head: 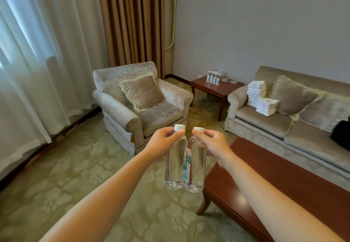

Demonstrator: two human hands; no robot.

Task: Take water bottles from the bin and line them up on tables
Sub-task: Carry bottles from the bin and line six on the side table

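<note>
Gripping two clear plastic water bottles by their necks, both hands should lower them upright onto the long reddish wooden bench at 4 o'clock.

Both forearms bare, no sleeves; left hand, right hand ungloved.

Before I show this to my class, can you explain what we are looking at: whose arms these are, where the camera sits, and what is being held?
There is no machine here. The one picture comes from a wide-angle camera worn on a person's head, looking forward and down, so the two bare arms are theirs. The left hand holds the left bottle by its neck in the fingers; the right hand holds the right bottle likewise. Both hang upright, side by side, over the carpet beside a long coffee table. Further off, a corner table between armchair and sofa already carries a row of bottles.
</note>
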